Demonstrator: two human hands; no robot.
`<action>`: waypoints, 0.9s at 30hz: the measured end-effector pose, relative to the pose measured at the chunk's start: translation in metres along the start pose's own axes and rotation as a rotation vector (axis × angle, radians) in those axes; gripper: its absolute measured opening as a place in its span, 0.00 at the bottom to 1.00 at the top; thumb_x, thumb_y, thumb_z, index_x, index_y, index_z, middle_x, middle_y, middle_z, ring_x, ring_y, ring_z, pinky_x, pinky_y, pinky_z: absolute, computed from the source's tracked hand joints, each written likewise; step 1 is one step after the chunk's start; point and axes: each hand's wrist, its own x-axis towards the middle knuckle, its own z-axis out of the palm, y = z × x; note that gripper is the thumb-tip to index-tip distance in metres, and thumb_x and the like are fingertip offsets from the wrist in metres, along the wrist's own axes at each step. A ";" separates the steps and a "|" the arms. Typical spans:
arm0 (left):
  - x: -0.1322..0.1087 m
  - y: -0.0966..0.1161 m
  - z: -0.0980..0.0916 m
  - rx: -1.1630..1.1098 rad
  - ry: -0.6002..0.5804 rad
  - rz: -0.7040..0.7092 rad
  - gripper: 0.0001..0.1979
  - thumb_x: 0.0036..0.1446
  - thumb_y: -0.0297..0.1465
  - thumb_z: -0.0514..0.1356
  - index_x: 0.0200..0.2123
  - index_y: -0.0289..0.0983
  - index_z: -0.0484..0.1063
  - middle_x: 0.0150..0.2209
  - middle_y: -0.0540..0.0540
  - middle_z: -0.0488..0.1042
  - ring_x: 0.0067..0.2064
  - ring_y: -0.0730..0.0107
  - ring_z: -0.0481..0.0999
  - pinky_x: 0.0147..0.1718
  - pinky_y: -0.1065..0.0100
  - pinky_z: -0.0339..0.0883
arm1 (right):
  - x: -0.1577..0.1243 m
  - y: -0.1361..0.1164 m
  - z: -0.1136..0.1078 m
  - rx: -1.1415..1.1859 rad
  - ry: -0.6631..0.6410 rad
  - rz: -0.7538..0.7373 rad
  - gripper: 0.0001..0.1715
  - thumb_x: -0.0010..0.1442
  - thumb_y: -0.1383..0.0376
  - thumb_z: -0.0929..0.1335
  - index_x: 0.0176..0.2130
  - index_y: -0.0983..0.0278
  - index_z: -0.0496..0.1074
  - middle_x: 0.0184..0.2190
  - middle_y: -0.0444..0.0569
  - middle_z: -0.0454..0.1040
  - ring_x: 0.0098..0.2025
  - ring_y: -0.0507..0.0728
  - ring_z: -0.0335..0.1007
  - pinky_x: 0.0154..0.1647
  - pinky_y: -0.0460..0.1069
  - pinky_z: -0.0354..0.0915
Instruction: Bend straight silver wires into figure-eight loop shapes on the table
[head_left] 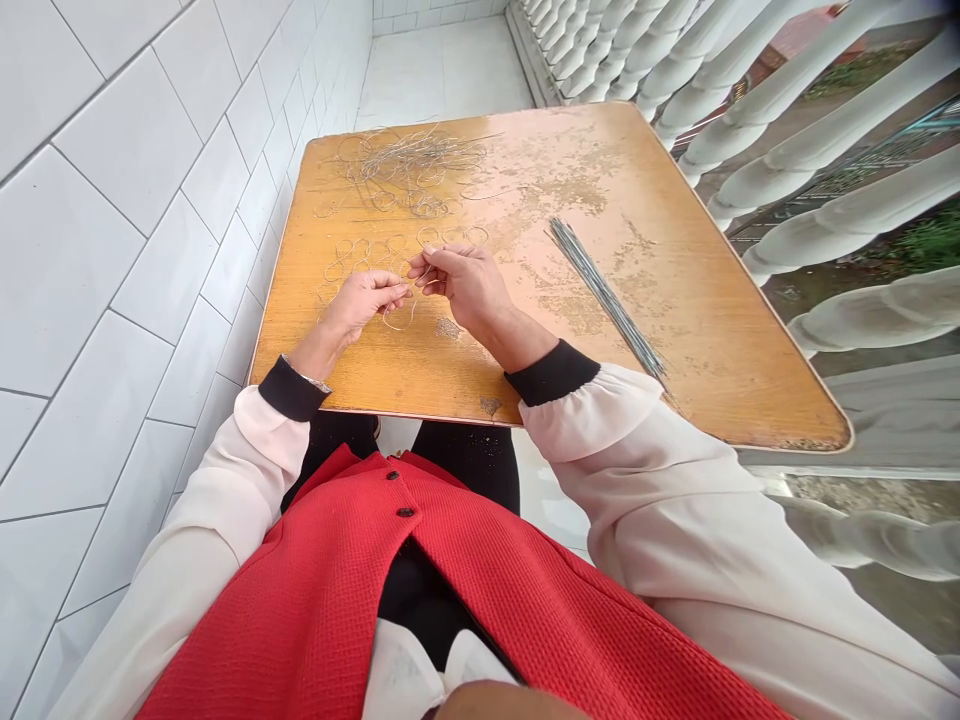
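Over the left half of a worn wooden table (720, 370), both hands meet fingertip to fingertip. My left hand (369, 303) pinches a thin curled wire (403, 318) that loops down below the fingers. Just to its right, my right hand (463, 283) is also closed on thin wire, with loops showing above its fingers. Beyond and to the left of the hands lie several more wire loops (352, 255). A tangled heap of thin wire (420, 165) rests at the far left of the table. The exact wire ends between the fingertips are too small to make out.
A bundle of straight grey wires (606, 300) lies slantwise right of my right hand. Small bits (448, 328) sit near the hands. A white tiled wall (150, 230) runs along the left, and a white balustrade (825, 220) stands along the right.
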 end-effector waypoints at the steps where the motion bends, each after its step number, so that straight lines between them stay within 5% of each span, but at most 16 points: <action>1: -0.001 0.000 0.000 0.003 0.005 0.002 0.16 0.62 0.19 0.61 0.21 0.34 0.72 0.21 0.53 0.69 0.24 0.83 0.63 0.29 0.75 0.58 | 0.001 0.001 -0.001 -0.027 -0.003 -0.005 0.15 0.66 0.60 0.70 0.28 0.63 0.75 0.28 0.48 0.78 0.28 0.51 0.72 0.33 0.47 0.68; 5: -0.001 0.000 0.002 0.029 0.030 0.002 0.16 0.61 0.18 0.61 0.21 0.34 0.73 0.21 0.53 0.69 0.24 0.83 0.63 0.28 0.75 0.57 | 0.004 0.003 -0.006 -0.313 0.035 -0.218 0.05 0.63 0.65 0.73 0.33 0.60 0.78 0.33 0.49 0.79 0.38 0.57 0.76 0.41 0.52 0.71; 9: 0.000 0.000 0.004 0.030 0.036 -0.004 0.15 0.60 0.18 0.62 0.21 0.33 0.74 0.20 0.53 0.68 0.24 0.82 0.63 0.27 0.74 0.55 | 0.008 0.001 -0.016 -0.573 -0.020 -0.415 0.07 0.63 0.64 0.72 0.31 0.56 0.77 0.35 0.49 0.78 0.50 0.62 0.74 0.47 0.54 0.70; 15: -0.001 -0.001 0.006 0.007 0.034 -0.030 0.16 0.59 0.17 0.61 0.20 0.33 0.74 0.19 0.52 0.69 0.23 0.82 0.63 0.28 0.73 0.55 | 0.010 -0.006 -0.026 -0.752 -0.130 -0.466 0.10 0.63 0.65 0.72 0.28 0.58 0.74 0.32 0.48 0.77 0.45 0.61 0.74 0.45 0.53 0.67; 22: -0.001 -0.004 0.010 -0.003 0.050 -0.033 0.14 0.59 0.18 0.62 0.21 0.33 0.75 0.20 0.52 0.71 0.24 0.82 0.64 0.28 0.73 0.57 | 0.009 0.004 -0.017 -0.905 0.053 -0.535 0.12 0.67 0.65 0.67 0.32 0.57 0.76 0.31 0.48 0.79 0.38 0.59 0.74 0.44 0.54 0.67; 27: -0.002 -0.001 0.010 -0.007 0.065 -0.053 0.14 0.61 0.18 0.62 0.23 0.33 0.74 0.20 0.53 0.70 0.23 0.83 0.64 0.28 0.74 0.57 | 0.011 0.007 -0.020 -0.870 0.056 -0.561 0.11 0.66 0.66 0.67 0.35 0.56 0.79 0.31 0.48 0.78 0.39 0.59 0.74 0.40 0.52 0.66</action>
